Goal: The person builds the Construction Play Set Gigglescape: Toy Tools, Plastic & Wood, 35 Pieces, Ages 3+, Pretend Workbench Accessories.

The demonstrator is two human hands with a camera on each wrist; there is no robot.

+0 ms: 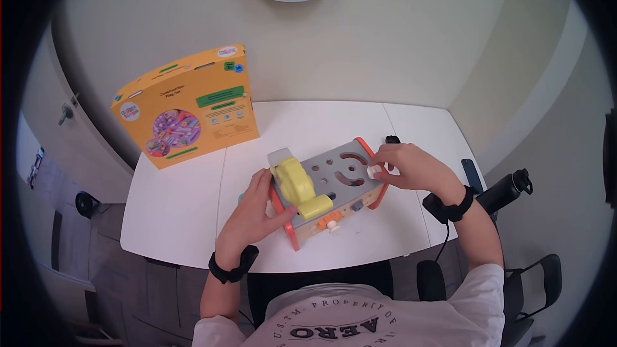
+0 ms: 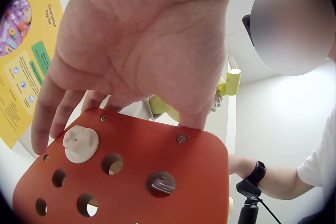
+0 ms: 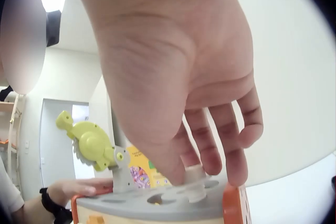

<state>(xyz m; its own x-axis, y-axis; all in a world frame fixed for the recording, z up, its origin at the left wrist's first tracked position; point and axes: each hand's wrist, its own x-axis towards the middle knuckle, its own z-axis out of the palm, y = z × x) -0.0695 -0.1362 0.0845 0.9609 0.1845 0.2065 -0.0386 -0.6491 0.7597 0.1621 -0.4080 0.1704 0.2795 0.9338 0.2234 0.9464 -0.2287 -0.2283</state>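
A toy workbench (image 1: 324, 177) with a grey top full of holes and slots stands on the table, orange-red panels at its ends. My right hand (image 1: 411, 164) pinches a white toy bolt (image 3: 196, 190) at the right end of the grey top, thumb and fingertips around its upper part. My left hand (image 1: 247, 222) rests on the left end, its fingers extended over the edge of the orange-red end panel (image 2: 136, 155). Beside it, a yellow-green toy circular saw (image 1: 295, 183) sits on a grey mount. Another white bolt (image 2: 81, 144) sits in that panel.
A yellow play-set box (image 1: 186, 109) stands at the back left of the white table (image 1: 173, 218). Orange and white pieces (image 1: 330, 222) stick out of the bench's front. A phone (image 1: 472, 175) and a black bottle (image 1: 504, 191) are to the right.
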